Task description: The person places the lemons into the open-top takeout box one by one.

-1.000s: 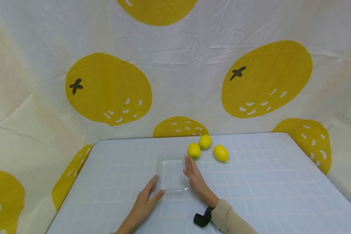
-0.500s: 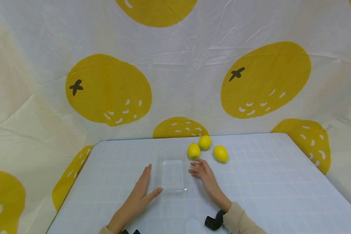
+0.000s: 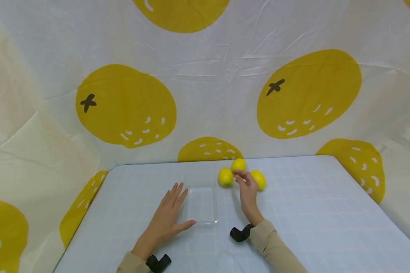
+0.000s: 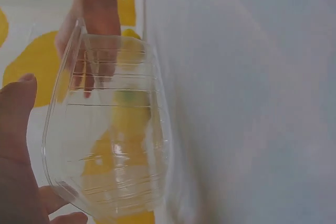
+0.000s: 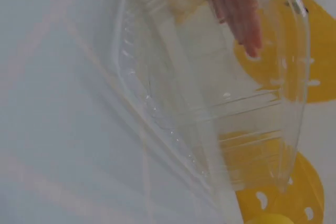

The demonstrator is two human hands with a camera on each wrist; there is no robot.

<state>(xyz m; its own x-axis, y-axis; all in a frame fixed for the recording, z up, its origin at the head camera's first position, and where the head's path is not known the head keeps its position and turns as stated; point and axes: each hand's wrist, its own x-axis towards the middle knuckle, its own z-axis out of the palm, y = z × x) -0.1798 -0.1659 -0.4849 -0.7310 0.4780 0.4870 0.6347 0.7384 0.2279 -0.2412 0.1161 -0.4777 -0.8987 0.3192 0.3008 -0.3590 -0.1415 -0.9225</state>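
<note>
A clear plastic box (image 3: 216,204) stands in the middle of the table, its ribbed wall (image 4: 121,103) filling much of the left wrist view. My left hand (image 3: 167,216) is spread at its left side, fingers straight and thumb over the near left corner. Beyond the box, my right hand (image 3: 248,191) reaches in among three yellow lemons with loosely bent fingers and nothing gripped. Its fingertips lie between the left lemon (image 3: 225,177) and the back lemon (image 3: 238,165). The right lemon (image 3: 260,180) is partly hidden behind this hand.
A pale checked cloth (image 3: 311,220) covers the table. Behind it hangs a white curtain (image 3: 218,102) printed with big yellow fruit. A faint, clear rounded thing (image 3: 226,262) lies near the front edge. Black wrist mounts (image 3: 240,233) stick out inward from both sleeves.
My right hand has left the box's right side and moved away from me to the lemons. The left hand has shifted slightly forward and spread its fingers. Box and lemons have stayed put.
</note>
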